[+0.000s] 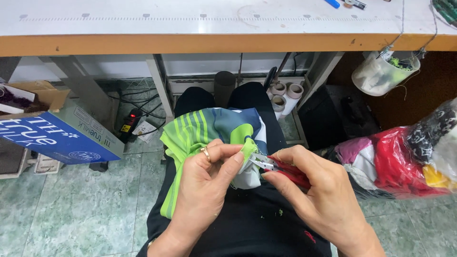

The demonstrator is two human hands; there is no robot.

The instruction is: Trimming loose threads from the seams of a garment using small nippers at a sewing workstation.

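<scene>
Both hands worked over the lap: left hand (207, 178) pinched green striped fabric (202, 131), right hand (319, 190) gripped red thread snips (278, 167), trimming underway; steadiness seemed needed.

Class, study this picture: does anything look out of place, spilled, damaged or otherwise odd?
Little stands out. Small green thread scraps lie scattered on the dark lap below the right hand, which holds red-handled snips against the green garment pinched by the left hand. A plastic tub hangs tilted under the table edge.
</scene>
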